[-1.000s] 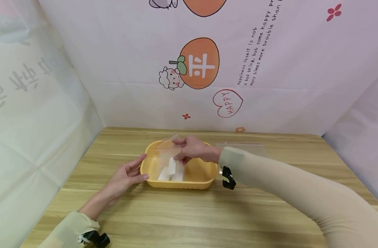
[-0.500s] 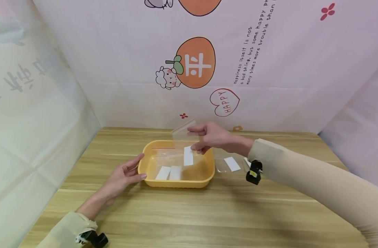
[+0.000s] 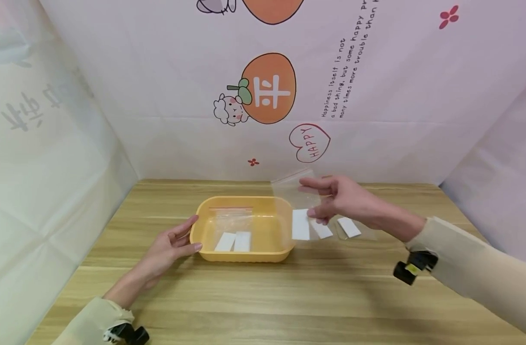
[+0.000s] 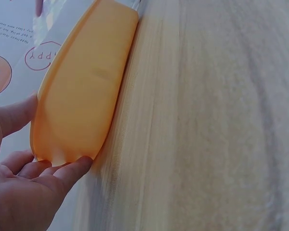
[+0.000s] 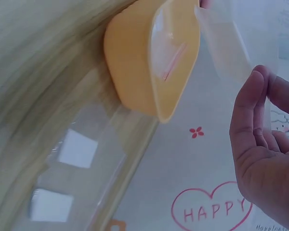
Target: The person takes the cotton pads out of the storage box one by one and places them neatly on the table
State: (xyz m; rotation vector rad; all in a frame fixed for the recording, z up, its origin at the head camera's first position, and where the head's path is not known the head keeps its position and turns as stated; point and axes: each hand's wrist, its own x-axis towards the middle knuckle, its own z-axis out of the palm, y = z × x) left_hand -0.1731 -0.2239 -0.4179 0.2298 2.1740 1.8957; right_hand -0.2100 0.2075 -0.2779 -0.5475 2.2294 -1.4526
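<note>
The left hand (image 3: 164,251) was bent around the left end of the tray (image 3: 263,257), thumb and fingers spread along the rim, a hold that would have kept so light a thing from sliding on the counter (image 3: 228,297). The right hand (image 3: 347,201) pinched a clear bag (image 3: 294,201) between thumb and fingers at one side, which probably let the thin film hang upright, its white slab (image 3: 301,230) resting low inside. That bag was held up at the tray's right end; whether above the rim or just beyond it, I could not tell. Bagged slabs (image 3: 242,241) leaned side by side in the tray's left half, leaving its right half bare. Two loose-lying slabs (image 3: 349,227) in film were on the counter beside the tray, within the right hand's easy reach.
</note>
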